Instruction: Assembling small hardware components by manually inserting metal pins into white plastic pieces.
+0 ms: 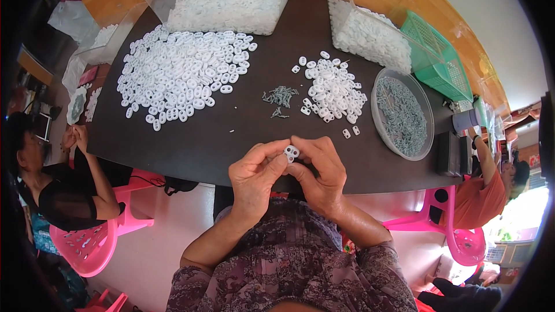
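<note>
Close above the table's near edge, my left hand (256, 174) and my right hand (321, 174) meet, thumbs and fingers pinched on a small white plastic piece with round holes (291, 152). Whether it is one part or two pressed together, I cannot tell. Beyond my hands lies a little heap of grey screws (281, 96). Right of it is a small pile of white plastic parts with holes (335, 89). A much larger pile of white oval two-holed pieces (179, 69) spreads over the left of the table.
Clear bins of white parts (231, 8) (370, 34) stand at the back of the dark table (191, 156). On the right are a round tub of screws (402, 112), a green basket (436, 52) and a black box (450, 153). People sit at left (63, 179) and right (483, 196).
</note>
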Demonstrator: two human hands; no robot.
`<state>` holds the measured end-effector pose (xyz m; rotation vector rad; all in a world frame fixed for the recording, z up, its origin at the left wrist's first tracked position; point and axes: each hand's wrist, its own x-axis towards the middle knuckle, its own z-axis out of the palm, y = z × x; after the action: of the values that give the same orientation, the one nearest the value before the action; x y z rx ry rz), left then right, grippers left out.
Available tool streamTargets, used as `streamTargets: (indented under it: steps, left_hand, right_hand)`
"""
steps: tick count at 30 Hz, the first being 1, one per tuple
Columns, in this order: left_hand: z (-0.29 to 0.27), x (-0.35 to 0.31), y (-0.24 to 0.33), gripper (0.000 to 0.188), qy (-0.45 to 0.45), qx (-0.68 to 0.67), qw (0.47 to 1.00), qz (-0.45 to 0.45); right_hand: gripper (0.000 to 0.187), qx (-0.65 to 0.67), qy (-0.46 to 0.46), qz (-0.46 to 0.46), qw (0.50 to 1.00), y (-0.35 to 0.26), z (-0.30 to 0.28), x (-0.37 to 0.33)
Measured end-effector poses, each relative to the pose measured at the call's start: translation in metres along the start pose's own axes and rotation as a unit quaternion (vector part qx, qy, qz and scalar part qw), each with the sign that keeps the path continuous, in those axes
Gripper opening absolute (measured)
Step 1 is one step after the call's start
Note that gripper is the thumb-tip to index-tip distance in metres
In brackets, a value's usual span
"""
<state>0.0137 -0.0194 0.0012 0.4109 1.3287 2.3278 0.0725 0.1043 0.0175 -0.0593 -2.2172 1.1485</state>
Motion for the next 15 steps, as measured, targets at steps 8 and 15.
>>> streamTargets:
  steps: [8,15]
  left_hand:
    - [-0.0013,0.0008,0.0029,0.024,-0.011,-0.031,0.999,-0.005]
    - [0.0031,-0.0009,0.0036,0.026,0.005,-0.005,1.000,0.006]
  right_hand:
    - [0.041,0.007,-0.008,-0.026,1.000,0.0006,-0.0017,0.0031]
    - [0.040,0.009,-0.016,-0.026,0.999,-0.0036,-0.0031,0.0042]
